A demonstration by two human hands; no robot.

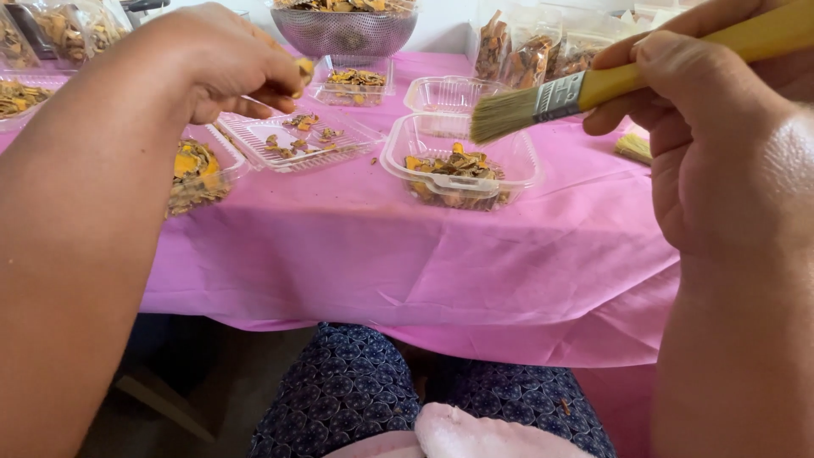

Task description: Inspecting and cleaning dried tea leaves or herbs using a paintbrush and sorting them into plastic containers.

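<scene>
My right hand (pixel 712 127) grips a yellow-handled paintbrush (pixel 585 89), its pale bristles pointing left above a clear plastic clamshell box (pixel 526 161) holding dried orange-brown slices. My left hand (pixel 229 64) is raised over the table with fingers pinched on a small orange piece (pixel 305 66). Below it lies a flat clear lid (pixel 297 140) with a few scattered slices.
A pink cloth (pixel 381 246) covers the table. More clear boxes of dried slices sit at the left (pixel 199 170) and back (pixel 356 83). A metal colander (pixel 343 30) and filled bags (pixel 530 55) stand at the rear. My lap in blue patterned fabric (pixel 356 399) is below.
</scene>
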